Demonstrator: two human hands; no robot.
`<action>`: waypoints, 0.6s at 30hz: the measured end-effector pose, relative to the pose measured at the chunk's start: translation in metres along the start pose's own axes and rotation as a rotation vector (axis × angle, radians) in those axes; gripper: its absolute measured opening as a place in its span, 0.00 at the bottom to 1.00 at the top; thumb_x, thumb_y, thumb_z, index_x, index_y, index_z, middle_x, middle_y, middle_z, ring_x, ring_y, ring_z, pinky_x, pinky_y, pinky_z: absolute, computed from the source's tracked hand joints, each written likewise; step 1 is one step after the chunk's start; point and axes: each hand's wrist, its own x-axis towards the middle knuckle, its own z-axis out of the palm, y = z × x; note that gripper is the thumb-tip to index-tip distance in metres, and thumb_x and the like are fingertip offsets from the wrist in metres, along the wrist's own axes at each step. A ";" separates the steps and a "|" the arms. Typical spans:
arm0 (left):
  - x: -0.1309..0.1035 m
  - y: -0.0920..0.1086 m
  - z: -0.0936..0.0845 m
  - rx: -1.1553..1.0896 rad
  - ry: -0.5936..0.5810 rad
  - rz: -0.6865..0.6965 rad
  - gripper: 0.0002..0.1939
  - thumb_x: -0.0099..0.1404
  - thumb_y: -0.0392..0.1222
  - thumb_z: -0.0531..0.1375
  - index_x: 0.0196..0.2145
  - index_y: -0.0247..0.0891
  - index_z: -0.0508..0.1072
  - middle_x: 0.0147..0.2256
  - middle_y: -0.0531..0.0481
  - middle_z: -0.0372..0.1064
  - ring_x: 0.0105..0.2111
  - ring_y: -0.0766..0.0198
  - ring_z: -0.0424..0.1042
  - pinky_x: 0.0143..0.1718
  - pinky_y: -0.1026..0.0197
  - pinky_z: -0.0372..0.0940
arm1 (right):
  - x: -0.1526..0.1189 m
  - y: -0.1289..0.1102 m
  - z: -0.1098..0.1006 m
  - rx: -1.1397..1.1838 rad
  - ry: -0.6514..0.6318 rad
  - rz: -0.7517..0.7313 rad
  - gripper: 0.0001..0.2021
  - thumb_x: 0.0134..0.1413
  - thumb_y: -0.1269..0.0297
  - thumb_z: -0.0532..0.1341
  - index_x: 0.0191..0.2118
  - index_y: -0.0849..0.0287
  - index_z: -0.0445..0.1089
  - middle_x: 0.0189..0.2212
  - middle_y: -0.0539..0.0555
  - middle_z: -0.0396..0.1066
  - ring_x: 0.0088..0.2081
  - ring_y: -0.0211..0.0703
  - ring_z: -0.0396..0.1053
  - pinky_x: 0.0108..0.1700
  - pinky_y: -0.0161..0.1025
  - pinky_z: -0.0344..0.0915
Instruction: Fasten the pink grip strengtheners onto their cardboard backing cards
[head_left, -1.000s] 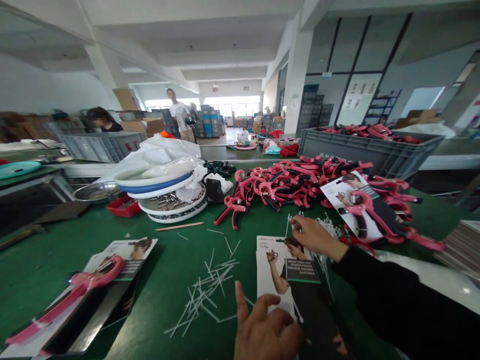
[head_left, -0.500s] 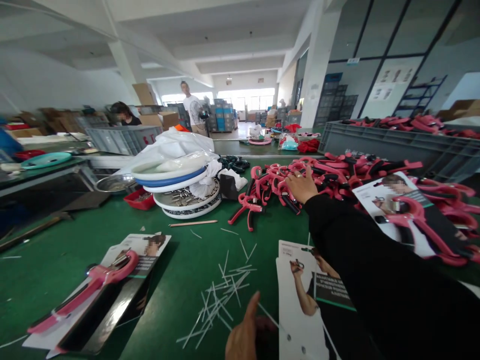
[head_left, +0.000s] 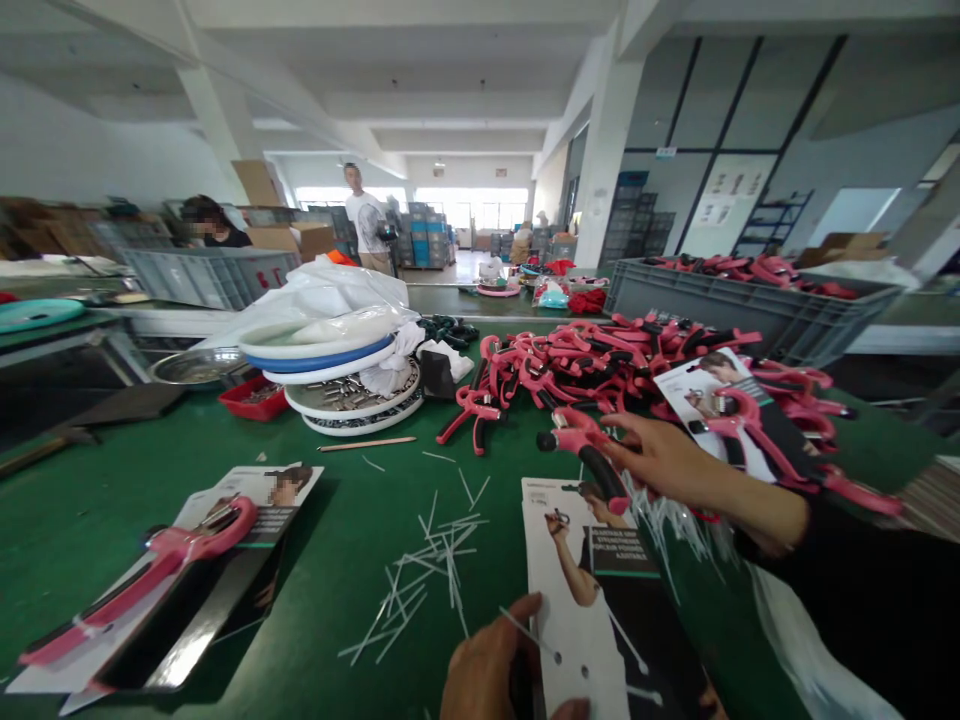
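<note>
My right hand (head_left: 671, 455) is closed on a pink and black hand grip strengthener (head_left: 581, 435), held just above the top of a printed backing card. My left hand (head_left: 487, 665) grips that backing card (head_left: 570, 600) by its left edge, thumb in front. White plastic ties (head_left: 628, 640) poke through the card, and two punched holes show low on its white side. Behind my right hand lies a pile of pink hand grip strengtheners (head_left: 600, 360). At the left, another strengthener (head_left: 172, 550) rests on printed cards.
Loose white ties (head_left: 420, 570) are scattered mid-table, with a pencil (head_left: 367, 443) beyond. Stacked round trays (head_left: 352, 395) hold metal parts, beside a red tray (head_left: 255, 397). A grey crate (head_left: 720, 310) of strengtheners stands at the back right. Two people are farther off.
My right hand has come back from the pile toward the card, bringing one hand grip strengthener. My left hand keeps its place at the card. The view has shifted slightly.
</note>
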 end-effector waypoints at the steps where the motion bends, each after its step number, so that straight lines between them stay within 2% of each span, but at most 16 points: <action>1: -0.001 0.002 0.000 0.005 0.013 0.007 0.32 0.40 0.51 0.68 0.46 0.42 0.74 0.26 0.47 0.73 0.27 0.55 0.68 0.36 0.56 0.63 | -0.018 -0.004 0.003 0.056 -0.055 0.024 0.20 0.59 0.52 0.50 0.50 0.60 0.63 0.21 0.50 0.71 0.20 0.40 0.69 0.21 0.34 0.63; 4: -0.004 0.007 0.000 0.016 0.007 0.033 0.30 0.43 0.51 0.66 0.46 0.41 0.74 0.26 0.48 0.71 0.27 0.55 0.67 0.37 0.55 0.63 | -0.057 -0.014 0.013 0.483 -0.289 0.201 0.22 0.57 0.49 0.50 0.51 0.57 0.59 0.16 0.44 0.65 0.13 0.35 0.63 0.13 0.30 0.58; 6: -0.005 0.010 0.000 0.025 -0.010 0.044 0.30 0.45 0.50 0.65 0.47 0.39 0.73 0.26 0.48 0.69 0.27 0.55 0.67 0.37 0.54 0.62 | -0.070 -0.020 0.019 0.645 -0.351 0.292 0.21 0.56 0.48 0.52 0.50 0.55 0.58 0.16 0.43 0.63 0.13 0.34 0.62 0.12 0.29 0.58; 7: -0.005 0.010 0.001 0.028 -0.014 0.049 0.30 0.45 0.50 0.65 0.47 0.38 0.73 0.26 0.47 0.69 0.27 0.55 0.67 0.36 0.54 0.62 | -0.074 -0.023 0.021 0.648 -0.351 0.307 0.20 0.56 0.49 0.52 0.49 0.55 0.58 0.15 0.43 0.63 0.13 0.34 0.61 0.12 0.29 0.58; 11: -0.006 0.013 0.001 0.023 -0.011 0.041 0.29 0.45 0.48 0.65 0.47 0.38 0.72 0.28 0.47 0.69 0.28 0.56 0.67 0.34 0.56 0.61 | -0.083 -0.032 0.027 0.527 -0.340 0.276 0.21 0.58 0.51 0.49 0.53 0.56 0.57 0.13 0.44 0.63 0.14 0.40 0.65 0.13 0.32 0.60; 13: -0.007 0.015 0.000 0.003 -0.016 0.025 0.30 0.46 0.48 0.65 0.48 0.38 0.71 0.28 0.48 0.68 0.28 0.57 0.66 0.31 0.59 0.60 | -0.087 -0.036 0.028 0.376 -0.309 0.189 0.21 0.60 0.56 0.47 0.56 0.58 0.56 0.17 0.49 0.69 0.19 0.44 0.70 0.19 0.36 0.65; 15: -0.007 0.017 -0.001 -0.032 -0.036 0.011 0.36 0.48 0.48 0.64 0.54 0.39 0.64 0.29 0.50 0.67 0.25 0.61 0.64 0.28 0.61 0.59 | -0.090 -0.039 0.029 0.184 -0.253 0.067 0.21 0.59 0.62 0.47 0.56 0.62 0.56 0.28 0.58 0.74 0.30 0.49 0.74 0.31 0.41 0.69; 17: -0.007 0.019 -0.004 -0.060 -0.044 0.003 0.44 0.49 0.50 0.63 0.60 0.38 0.51 0.34 0.50 0.66 0.24 0.64 0.62 0.27 0.62 0.60 | -0.093 -0.041 0.030 0.040 -0.235 -0.031 0.22 0.57 0.67 0.49 0.56 0.66 0.57 0.38 0.64 0.74 0.41 0.53 0.72 0.41 0.46 0.67; 18: -0.007 0.020 -0.006 -0.063 -0.039 0.011 0.46 0.50 0.50 0.62 0.62 0.38 0.45 0.38 0.48 0.66 0.25 0.65 0.63 0.29 0.61 0.61 | -0.094 -0.041 0.031 -0.006 -0.247 -0.049 0.22 0.55 0.68 0.49 0.56 0.68 0.57 0.41 0.66 0.73 0.43 0.54 0.71 0.43 0.47 0.66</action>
